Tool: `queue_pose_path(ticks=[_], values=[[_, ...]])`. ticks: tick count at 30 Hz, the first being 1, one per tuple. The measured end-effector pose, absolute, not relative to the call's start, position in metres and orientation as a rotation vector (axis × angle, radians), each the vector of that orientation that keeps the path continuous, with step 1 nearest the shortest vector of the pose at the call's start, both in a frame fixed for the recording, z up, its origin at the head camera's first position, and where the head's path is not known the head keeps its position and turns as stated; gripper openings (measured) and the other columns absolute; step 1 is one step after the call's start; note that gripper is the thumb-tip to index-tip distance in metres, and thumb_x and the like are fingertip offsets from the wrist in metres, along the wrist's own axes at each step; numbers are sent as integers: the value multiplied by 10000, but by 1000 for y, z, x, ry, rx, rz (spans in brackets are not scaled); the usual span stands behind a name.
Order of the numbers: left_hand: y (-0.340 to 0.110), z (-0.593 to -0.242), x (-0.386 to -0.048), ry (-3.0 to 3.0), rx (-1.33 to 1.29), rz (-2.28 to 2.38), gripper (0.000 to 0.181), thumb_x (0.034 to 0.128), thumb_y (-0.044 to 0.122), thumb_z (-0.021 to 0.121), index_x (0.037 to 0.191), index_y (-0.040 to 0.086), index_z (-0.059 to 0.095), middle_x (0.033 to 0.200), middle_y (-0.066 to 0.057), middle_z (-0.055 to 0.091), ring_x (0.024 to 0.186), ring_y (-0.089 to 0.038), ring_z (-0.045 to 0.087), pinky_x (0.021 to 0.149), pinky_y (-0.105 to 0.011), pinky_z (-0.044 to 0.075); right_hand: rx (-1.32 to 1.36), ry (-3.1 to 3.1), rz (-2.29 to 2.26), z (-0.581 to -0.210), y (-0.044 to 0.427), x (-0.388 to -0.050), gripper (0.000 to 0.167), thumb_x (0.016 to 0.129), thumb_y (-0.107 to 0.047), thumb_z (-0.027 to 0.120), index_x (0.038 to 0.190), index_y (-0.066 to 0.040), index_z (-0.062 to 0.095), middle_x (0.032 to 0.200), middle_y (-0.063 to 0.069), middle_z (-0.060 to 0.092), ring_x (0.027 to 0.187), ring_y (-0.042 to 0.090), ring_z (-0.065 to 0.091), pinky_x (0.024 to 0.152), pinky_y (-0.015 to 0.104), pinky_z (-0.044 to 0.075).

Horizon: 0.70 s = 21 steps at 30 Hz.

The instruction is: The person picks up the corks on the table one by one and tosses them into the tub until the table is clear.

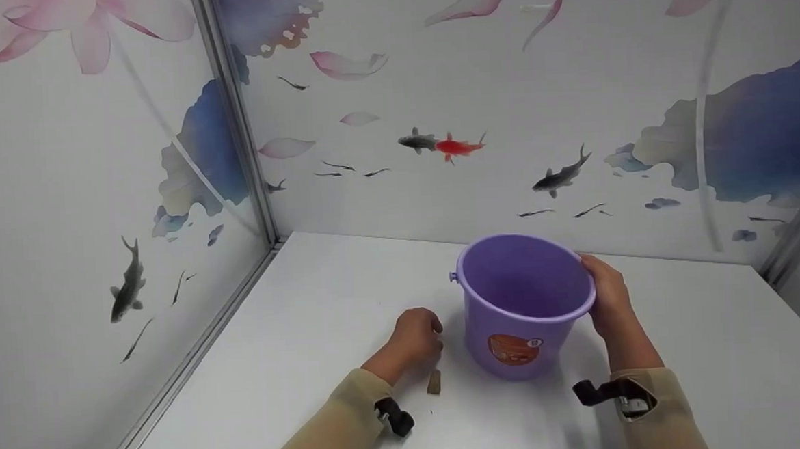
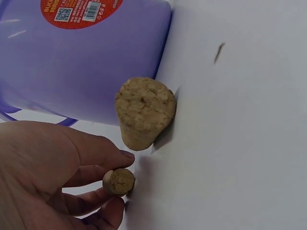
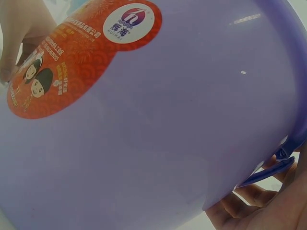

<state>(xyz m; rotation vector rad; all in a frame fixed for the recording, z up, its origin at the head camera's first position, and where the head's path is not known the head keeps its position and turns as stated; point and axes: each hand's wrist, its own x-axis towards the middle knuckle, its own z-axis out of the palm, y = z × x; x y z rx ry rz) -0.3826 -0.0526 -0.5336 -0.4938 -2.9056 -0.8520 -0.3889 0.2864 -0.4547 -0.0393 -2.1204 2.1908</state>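
A purple plastic bucket (image 1: 518,328) with an orange-red label stands upright on the white table. My right hand (image 1: 608,296) grips its right side at the rim, and in the right wrist view those fingers (image 3: 240,211) lie against the bucket wall beside the blue-purple handle (image 3: 268,172). To the left of the bucket, my left hand (image 1: 416,336) is low at the tabletop. The left wrist view shows it pinching a small cork (image 2: 120,182) between thumb and fingers. Another, larger-looking cork (image 1: 434,382) rests on the table just nearer than that hand.
White panels printed with fish and lotus enclose the white table (image 1: 321,290) at the back and left, joined by a metal corner post (image 1: 240,123). A small dark speck (image 2: 219,52) lies on the tabletop. Black wrist mounts (image 1: 395,418) sit on both sleeves.
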Motion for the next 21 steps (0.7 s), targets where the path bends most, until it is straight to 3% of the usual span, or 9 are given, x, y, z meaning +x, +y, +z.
queue_pose_path(ticks=[5,12,21], values=[[-53,-533,-383,-2904,-483,-902,159,865,27,766,1018,-16,783,1019,-120,762,1065,-313,693,1013,-433,539,-36,-2121,2182,-455,286,-389,410,1150,-275,371,1374,-101,666,1051,-194,710,1076,59,644,955,261,530],[-49,-531,-382,-2917,-444,-905,154,861,9,783,1010,-27,789,1018,-132,772,1060,-318,703,1012,-428,545,-28,-2104,2178,-455,285,-387,372,1144,-270,377,1258,-171,717,1015,-202,714,1037,48,646,918,246,534],[-48,-529,-381,-2961,-397,-941,143,894,13,762,1032,-14,784,1045,-123,760,1082,-299,688,1021,-435,546,-58,-2103,2188,-456,285,-388,389,1144,-265,384,1352,-115,676,1022,-204,705,1044,41,643,924,239,530]])
